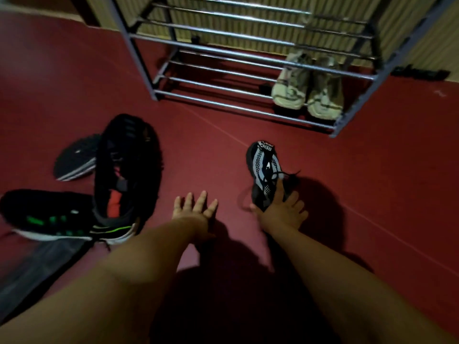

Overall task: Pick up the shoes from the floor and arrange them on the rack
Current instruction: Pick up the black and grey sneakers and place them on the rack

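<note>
Right hand (278, 209) fingers closed on grey shoe (264, 170); left hand (196, 207) splayed, empty; lift level towards rack (248, 58).

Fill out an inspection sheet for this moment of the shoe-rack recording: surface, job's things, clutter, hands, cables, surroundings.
Surface: dark red floor, dimly lit, crossed by faint seam lines.
Job's things: metal shoe rack against the wall; pale pair of sneakers on its bottom shelf; grey-and-black shoe on the floor; three black shoes heaped at the left, one with green marks.
Clutter: grey fabric at lower left, blurred.
Hands: left hand open, fingers spread, on or just above the floor; right hand closing around the grey-and-black shoe's heel end.
Cables: nothing seen.
Surroundings: ribbed pale wall behind the rack.
</note>
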The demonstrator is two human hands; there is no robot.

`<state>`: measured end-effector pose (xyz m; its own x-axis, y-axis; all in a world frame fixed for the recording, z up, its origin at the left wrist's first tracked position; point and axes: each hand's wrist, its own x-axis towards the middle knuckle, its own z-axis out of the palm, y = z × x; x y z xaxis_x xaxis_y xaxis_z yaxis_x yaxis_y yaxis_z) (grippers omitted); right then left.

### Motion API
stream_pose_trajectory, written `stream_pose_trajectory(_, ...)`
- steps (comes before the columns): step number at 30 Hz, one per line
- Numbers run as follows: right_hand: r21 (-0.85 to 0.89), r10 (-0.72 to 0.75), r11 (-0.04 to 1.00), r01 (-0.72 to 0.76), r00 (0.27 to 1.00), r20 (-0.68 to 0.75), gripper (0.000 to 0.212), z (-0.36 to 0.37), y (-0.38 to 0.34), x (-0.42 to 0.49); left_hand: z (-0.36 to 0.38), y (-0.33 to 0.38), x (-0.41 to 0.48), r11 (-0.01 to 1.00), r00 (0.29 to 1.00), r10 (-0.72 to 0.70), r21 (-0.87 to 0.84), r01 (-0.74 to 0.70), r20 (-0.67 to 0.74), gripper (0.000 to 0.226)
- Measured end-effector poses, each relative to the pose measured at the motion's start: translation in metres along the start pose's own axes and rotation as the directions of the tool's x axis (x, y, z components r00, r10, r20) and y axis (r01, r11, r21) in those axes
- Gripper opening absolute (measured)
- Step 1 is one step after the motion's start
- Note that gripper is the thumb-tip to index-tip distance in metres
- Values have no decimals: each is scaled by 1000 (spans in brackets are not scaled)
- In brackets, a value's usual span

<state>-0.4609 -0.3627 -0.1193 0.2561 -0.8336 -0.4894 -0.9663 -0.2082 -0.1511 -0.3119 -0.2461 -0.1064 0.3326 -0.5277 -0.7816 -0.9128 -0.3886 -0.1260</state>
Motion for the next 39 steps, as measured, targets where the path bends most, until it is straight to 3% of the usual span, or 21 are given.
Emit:
stream_pose_trajectory(3,-9,-42,999,42,998,36,94,1,-23,-2,4,-15,-7,990,993,60,130,-47,-102,77)
stream_pose_trajectory(6,-16,-128,992,127,989,-69,92,0,-38,-3,1,-36,-12,985,976,24,169,13,-214,75)
stream_pose_trajectory(9,-44,-288,958,285,936,-204,86,-1,-58,-5,-9,-64,-22,981,955,-27,176,82,-294,76)
stream_pose_trajectory(12,-78,-427,904,420,876,-224,79,-1,-88,-13,-27,-103,-38,984,927,-18,157,82,-373,72)
stream_pose_trajectory(15,-98,-519,855,509,836,-181,89,-1,-122,-28,-52,-164,-58,980,906,-112,107,169,-409,82)
stream_pose_trajectory(20,-116,-697,714,690,717,-24,77,-6,-188,-61,-37,-268,-83,863,843,-478,-311,399,-245,94)
stream_pose_trajectory(22,-111,-760,647,754,650,-16,77,-2,-213,-75,-13,-290,-87,817,853,-506,-386,428,-125,99)
stream_pose_trajectory(24,-126,-784,616,777,621,-3,77,5,-233,-87,14,-297,-88,839,886,-461,-348,419,-43,101)
stream_pose_trajectory(26,-189,-828,553,811,561,-16,76,18,-245,-96,44,-294,-91,892,916,-382,-308,330,-122,99)
stream_pose_trajectory(29,-340,-943,322,884,332,-29,72,42,-245,-110,101,-278,-114,895,876,-295,-431,113,-383,104)
stream_pose_trajectory(31,-402,-964,218,889,259,51,72,52,-237,-115,138,-265,-127,876,889,-284,-474,88,-360,111)
stream_pose_trajectory(33,-440,-964,147,886,228,139,74,58,-229,-119,167,-252,-132,815,881,-403,-535,221,-249,107)
stream_pose_trajectory(35,-442,-935,108,890,242,258,75,56,-222,-123,178,-239,-134,736,848,-521,-554,389,-96,92)
stream_pose_trajectory(39,-407,-928,135,904,259,267,74,34,-196,-137,181,-208,-156,758,845,-533,-420,499,41,77)
